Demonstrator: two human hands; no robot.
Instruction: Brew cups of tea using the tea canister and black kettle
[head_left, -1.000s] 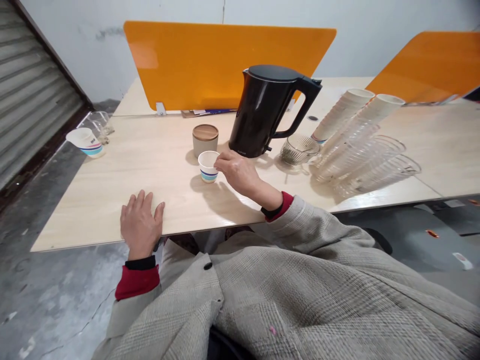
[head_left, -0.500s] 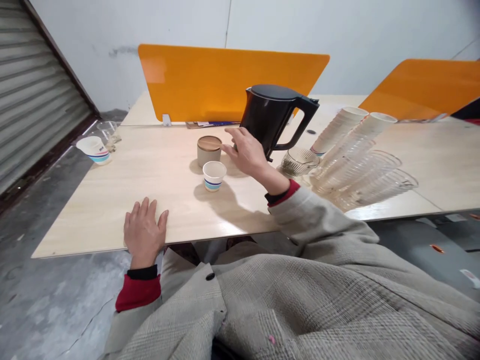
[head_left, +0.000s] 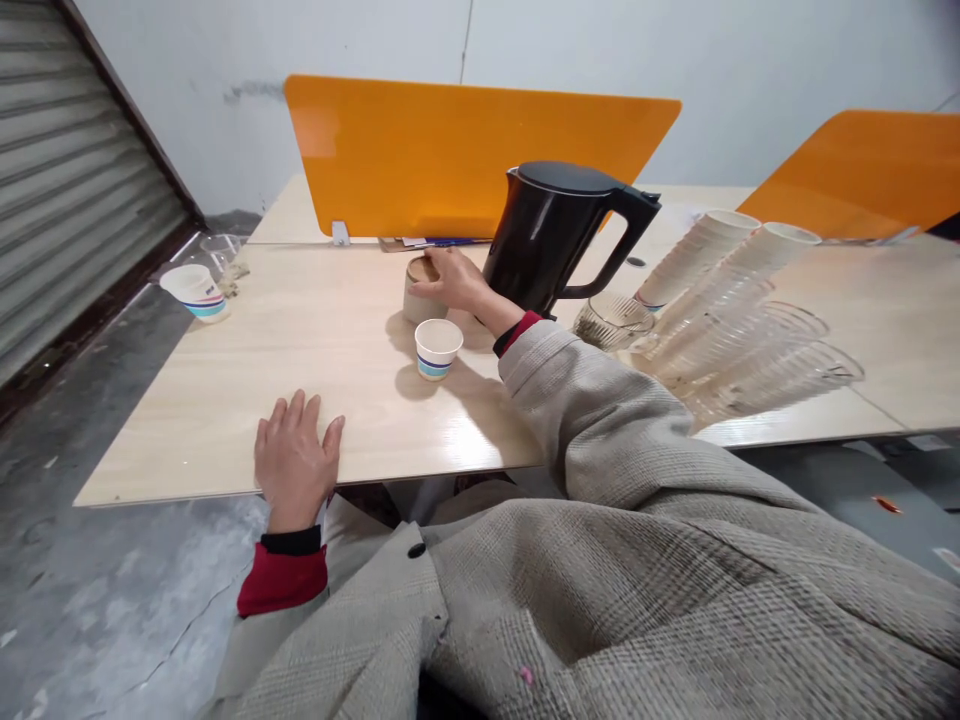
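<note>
My right hand (head_left: 456, 282) reaches over a small grey canister (head_left: 420, 307) and grips its wooden lid (head_left: 422, 268), thumb at the near side and fingers at the far side. Part of the lid is hidden under the hand, and it still sits on the canister. Just in front stands a paper cup (head_left: 439, 350) with blue bands, upright and apart from the hand. My left hand (head_left: 298, 455) lies flat at the table's near edge, fingers spread, holding nothing. Behind my right wrist is a black electric kettle (head_left: 551, 235), its handle to the right.
Right of the kettle are a ribbed glass bowl (head_left: 611, 322), stacked paper cups (head_left: 697, 255) and stacked clear plastic cups (head_left: 780, 360). Another paper cup (head_left: 196, 290) stands near the table's left edge. An orange divider (head_left: 480, 150) rises at the back of the table (head_left: 202, 410).
My right hand has moved left from in front of the kettle onto the canister's lid. My left hand stays on the table. The view has shifted slightly.
</note>
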